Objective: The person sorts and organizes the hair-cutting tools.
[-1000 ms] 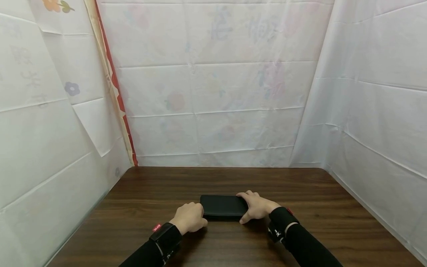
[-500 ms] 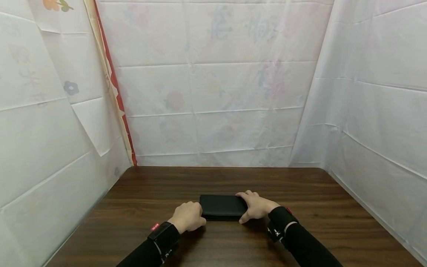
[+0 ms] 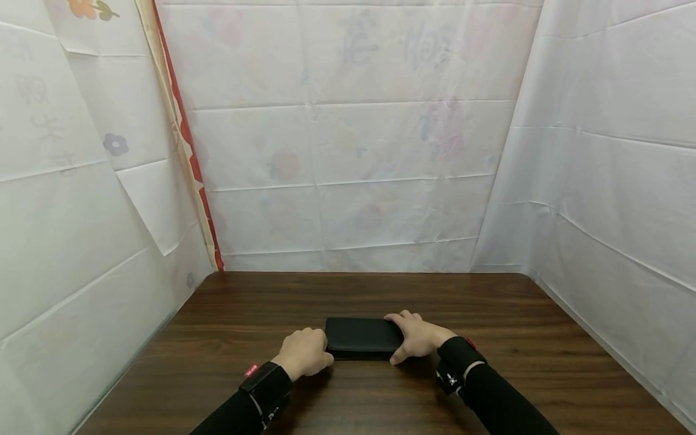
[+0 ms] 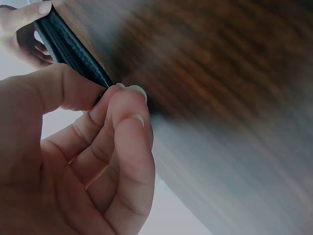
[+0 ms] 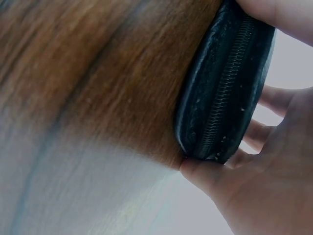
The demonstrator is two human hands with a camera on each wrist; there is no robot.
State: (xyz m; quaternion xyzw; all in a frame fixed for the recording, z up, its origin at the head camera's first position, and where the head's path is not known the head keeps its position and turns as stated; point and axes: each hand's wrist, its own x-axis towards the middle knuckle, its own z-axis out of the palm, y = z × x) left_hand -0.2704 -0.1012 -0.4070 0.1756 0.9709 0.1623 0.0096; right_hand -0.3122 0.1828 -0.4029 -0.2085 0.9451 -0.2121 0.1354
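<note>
A flat black zip wallet [image 3: 364, 335] lies on the wooden table in the head view. Its zipper teeth [image 5: 229, 81] run along the edge in the right wrist view, between two leathery sides. My right hand [image 3: 417, 337] grips the wallet's right end, thumb at the near corner and fingers over the far side. At the near left corner, my left hand [image 3: 304, 353] has its fingers curled in and pinches there with the thumb. In the left wrist view the wallet [image 4: 73, 48] runs right up to those fingertips; whatever is between them is hidden.
The dark wooden table [image 3: 244, 302] stretches out on all sides of the wallet. White printed sheets [image 3: 348, 151] hang behind it and along the left and right. Black bands [image 3: 267, 386] with cameras are strapped round both wrists.
My left hand has slid slightly to the left along the wallet's end, fingers still pinched. The right hand and the wallet stay almost where they were.
</note>
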